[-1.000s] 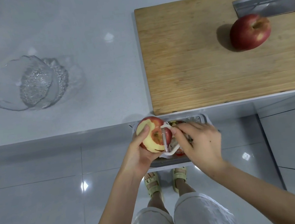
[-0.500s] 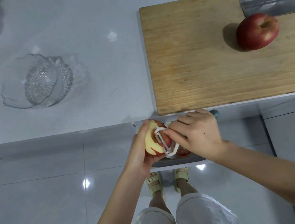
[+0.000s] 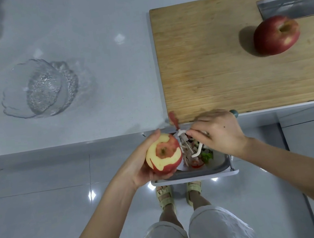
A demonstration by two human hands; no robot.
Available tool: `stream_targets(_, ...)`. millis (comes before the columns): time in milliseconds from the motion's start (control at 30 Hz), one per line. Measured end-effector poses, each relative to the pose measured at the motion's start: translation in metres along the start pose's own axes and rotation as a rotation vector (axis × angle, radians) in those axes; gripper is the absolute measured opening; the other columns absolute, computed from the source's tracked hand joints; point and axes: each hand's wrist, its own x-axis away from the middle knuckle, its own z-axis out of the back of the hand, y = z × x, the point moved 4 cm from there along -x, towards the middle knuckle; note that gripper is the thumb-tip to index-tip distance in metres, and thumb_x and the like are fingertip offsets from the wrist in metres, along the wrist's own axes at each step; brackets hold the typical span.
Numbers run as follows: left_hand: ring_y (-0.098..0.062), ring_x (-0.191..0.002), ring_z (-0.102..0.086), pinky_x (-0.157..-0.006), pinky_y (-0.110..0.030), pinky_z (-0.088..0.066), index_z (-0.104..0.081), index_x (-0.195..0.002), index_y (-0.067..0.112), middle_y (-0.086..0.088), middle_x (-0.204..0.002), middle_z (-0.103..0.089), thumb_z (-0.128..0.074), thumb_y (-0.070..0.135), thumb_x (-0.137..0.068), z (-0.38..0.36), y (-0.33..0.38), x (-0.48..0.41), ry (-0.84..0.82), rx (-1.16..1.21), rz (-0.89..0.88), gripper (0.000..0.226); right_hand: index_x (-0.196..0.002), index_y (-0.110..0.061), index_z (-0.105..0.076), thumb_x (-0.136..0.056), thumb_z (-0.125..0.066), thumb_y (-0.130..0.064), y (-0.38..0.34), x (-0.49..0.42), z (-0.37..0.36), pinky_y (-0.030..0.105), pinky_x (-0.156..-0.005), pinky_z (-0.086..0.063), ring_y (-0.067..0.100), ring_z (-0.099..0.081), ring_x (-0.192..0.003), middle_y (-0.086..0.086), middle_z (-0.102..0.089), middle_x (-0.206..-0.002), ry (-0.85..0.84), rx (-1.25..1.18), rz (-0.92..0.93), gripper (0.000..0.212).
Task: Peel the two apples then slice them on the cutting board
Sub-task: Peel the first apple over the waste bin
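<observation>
The left hand (image 3: 138, 167) cups the partly peeled red-and-yellow apple (image 3: 163, 155) at the lower centre of the frame, over the grey waste bin (image 3: 198, 177) that hangs under the counter edge. The right hand (image 3: 220, 133) pinches the white Y-shaped peeler (image 3: 187, 144) just beside the apple, and a red strip of peel (image 3: 173, 121) clings to it.

The risks, as I judge them:
- The strip may fall on the floor instead of into the bin.
- The wet apple may slip from the palm.
- The blade may catch the left thumb.

The second, whole red apple (image 3: 276, 34) lies on the wooden cutting board (image 3: 214, 63) at upper right, beside a steel cleaver (image 3: 292, 4). A clear glass bowl (image 3: 39, 89) stands on the pale grey countertop (image 3: 94, 38). Below is a glossy tiled floor (image 3: 46, 219).
</observation>
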Motion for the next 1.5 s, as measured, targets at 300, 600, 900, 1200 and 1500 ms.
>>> stream_targets(300, -0.025, -0.068, -0.068, -0.051, -0.028, -0.051, -0.069, -0.087, 0.015, -0.013, -0.079, -0.071, -0.043, 0.079, -0.074, -0.009, -0.005, -0.005, 0.066, -0.216, 0.057, 0.070, -0.070, -0.022, -0.065, -0.092, -0.057, -0.037, -0.053, -0.009, 0.017, 0.027, -0.051, -0.038, 0.016, -0.050, -0.049, -0.006, -0.055, -0.055, 0.032, -0.060, 0.161, 0.028)
stream_targets(600, -0.024, -0.059, -0.065, -0.044, -0.022, -0.047, -0.066, -0.097, 0.008, -0.015, -0.078, -0.070, -0.038, 0.081, -0.064, -0.008, -0.001, 0.000, 0.033, -0.366, 0.132, 0.085, -0.062, -0.019, -0.060, -0.093, -0.056, -0.036, -0.017, -0.005, 0.005, 0.028, -0.053, -0.040, 0.015, -0.048, -0.048, -0.006, -0.052, -0.052, -0.039, -0.096, 0.196, 0.035)
stream_targets(900, -0.035, -0.072, -0.069, -0.047, -0.027, -0.051, -0.066, -0.107, 0.012, -0.019, -0.085, -0.072, -0.044, 0.078, -0.063, -0.002, 0.000, 0.005, 0.031, -0.175, 0.112, 0.082, -0.067, -0.026, -0.060, -0.096, -0.027, -0.053, 0.008, 0.015, -0.018, 0.021, -0.046, -0.030, 0.010, -0.051, -0.051, -0.010, -0.044, -0.049, -0.481, -0.021, -0.390, 0.051)
stream_targets(1200, -0.041, -0.092, -0.066, -0.053, -0.033, -0.054, -0.054, -0.125, 0.005, -0.025, -0.111, -0.065, -0.083, 0.020, -0.055, -0.001, -0.002, 0.007, 0.003, 0.038, 0.046, 0.077, -0.080, -0.009, -0.066, -0.095, -0.039, -0.038, -0.025, 0.060, -0.041, 0.022, -0.043, -0.027, 0.012, -0.032, -0.042, 0.001, -0.043, -0.052, -1.173, -1.068, -1.381, 0.042)
stream_targets(1500, -0.025, -0.068, -0.068, -0.045, -0.027, -0.048, -0.060, -0.107, 0.006, -0.014, -0.086, -0.069, -0.073, 0.018, -0.055, 0.002, -0.002, 0.003, 0.060, 0.038, -0.035, 0.055, -0.065, -0.033, -0.062, -0.089, -0.044, -0.031, -0.037, 0.016, 0.008, 0.030, -0.058, -0.045, 0.013, -0.053, -0.053, -0.006, -0.060, -0.059, -0.126, -0.396, -0.587, 0.030)
